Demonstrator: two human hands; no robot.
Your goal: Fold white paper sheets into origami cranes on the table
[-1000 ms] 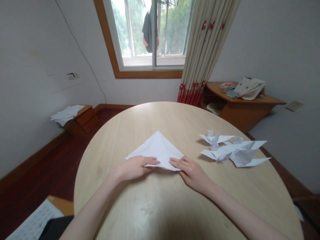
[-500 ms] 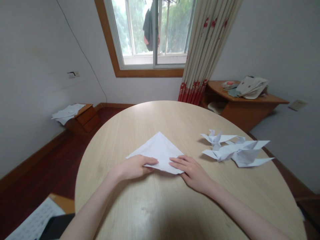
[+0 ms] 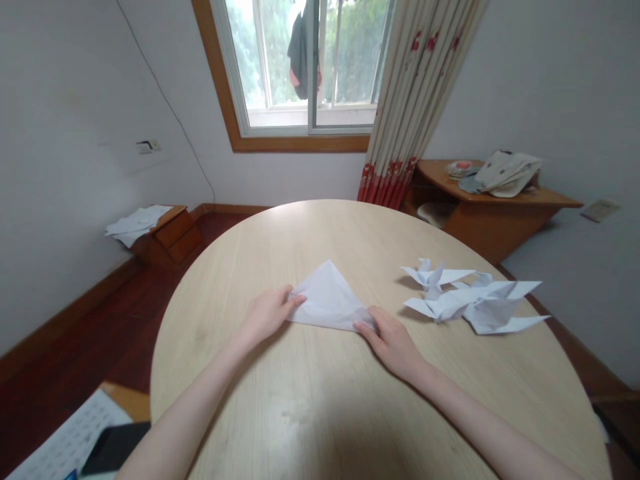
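Note:
A white folded paper [image 3: 327, 297] in a triangle shape lies on the round wooden table [image 3: 320, 227], its point facing away from me. My left hand [image 3: 270, 312] pinches its left corner between thumb and fingers. At the right corner, my right hand [image 3: 393, 339] grips the paper with the thumb on top. Several folded white paper birds [image 3: 480, 303] rest in a group on the right side of the table, beyond my right hand.
At the lower left are a printed sheet [image 3: 75, 430] and a dark flat object [image 3: 113, 448]. Behind the table stand a small cabinet [image 3: 175, 237] with papers, a curtain [image 3: 400, 120] and a corner desk [image 3: 500, 213] with a bag.
The paper's left part has been folded in, making it narrower. My left hand has moved up and slightly right to the new left corner. My right hand has shifted slightly right along the edge.

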